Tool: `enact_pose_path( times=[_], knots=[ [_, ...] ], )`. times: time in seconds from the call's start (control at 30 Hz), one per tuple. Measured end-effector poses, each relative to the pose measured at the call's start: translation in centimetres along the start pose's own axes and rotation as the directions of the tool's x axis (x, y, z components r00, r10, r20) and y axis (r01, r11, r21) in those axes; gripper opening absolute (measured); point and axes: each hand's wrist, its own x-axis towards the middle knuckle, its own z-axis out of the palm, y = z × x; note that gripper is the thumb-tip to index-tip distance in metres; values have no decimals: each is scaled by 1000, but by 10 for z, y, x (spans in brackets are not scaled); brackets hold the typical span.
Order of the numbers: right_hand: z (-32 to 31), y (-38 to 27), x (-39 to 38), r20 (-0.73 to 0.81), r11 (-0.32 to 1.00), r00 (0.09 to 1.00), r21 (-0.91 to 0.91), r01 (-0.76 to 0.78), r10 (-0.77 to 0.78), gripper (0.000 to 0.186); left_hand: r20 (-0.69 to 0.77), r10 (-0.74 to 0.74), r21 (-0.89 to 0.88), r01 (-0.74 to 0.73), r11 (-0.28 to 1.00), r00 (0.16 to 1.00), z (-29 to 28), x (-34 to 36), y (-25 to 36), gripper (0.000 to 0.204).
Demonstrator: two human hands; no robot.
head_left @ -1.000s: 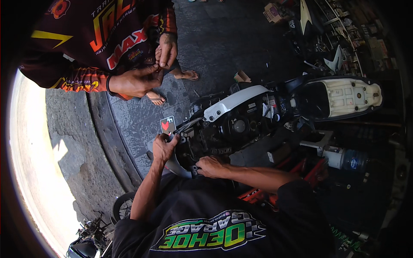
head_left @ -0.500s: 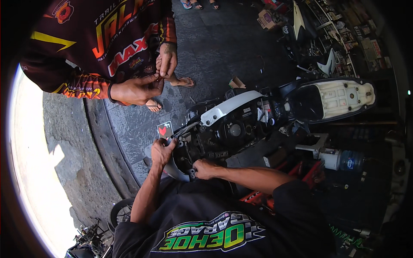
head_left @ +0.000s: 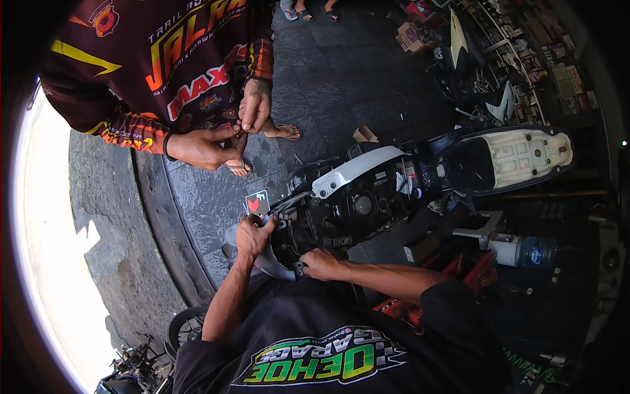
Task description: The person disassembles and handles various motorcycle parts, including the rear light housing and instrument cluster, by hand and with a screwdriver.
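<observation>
Left forearm (head_left: 226,297) extends forward, left hand (head_left: 254,236) curled, thumb (head_left: 270,224) rightward; right forearm (head_left: 387,276) angles leftward, right hand (head_left: 321,264) seemingly half-closed, fingertips unclear.

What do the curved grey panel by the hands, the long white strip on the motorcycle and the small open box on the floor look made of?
Grey panel: probably smooth plastic, from its moulded curve and soft sheen; painted metal is possible.
White strip: plastic or painted metal; its smooth, bright surface leaves that open.
Small open box: apparently matte cardboard, given its brown colour and thin sides.
</observation>
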Motion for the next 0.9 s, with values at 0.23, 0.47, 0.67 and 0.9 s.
enact_pose_path(
  times=[0.23, 0.47, 0.67, 0.9],
  knots=[
    [-4, -9, -2, -22, 991, 993, 72, -116, 118, 20, 2, 3, -9, -3, 1000, 1000, 3, 0, 4, 72],
    [-3, -4, 7, 50, 976, 982, 109, -188, 183, 30, -33, 3, -15, -4, 1000, 999, 10, 5, -7, 72],
    [-23, -8, 1, 130, 999, 991, -32, -35, 39, 34, 13, 14, -28, -14, 1000, 1000, 0, 5, -4, 74],
    [-20, 22, -30, -86, 919, 995, 394, -15, 53, 29, -71, 84, -101, -91, 991, 994, 4, 1, -14, 65]
  ],
)
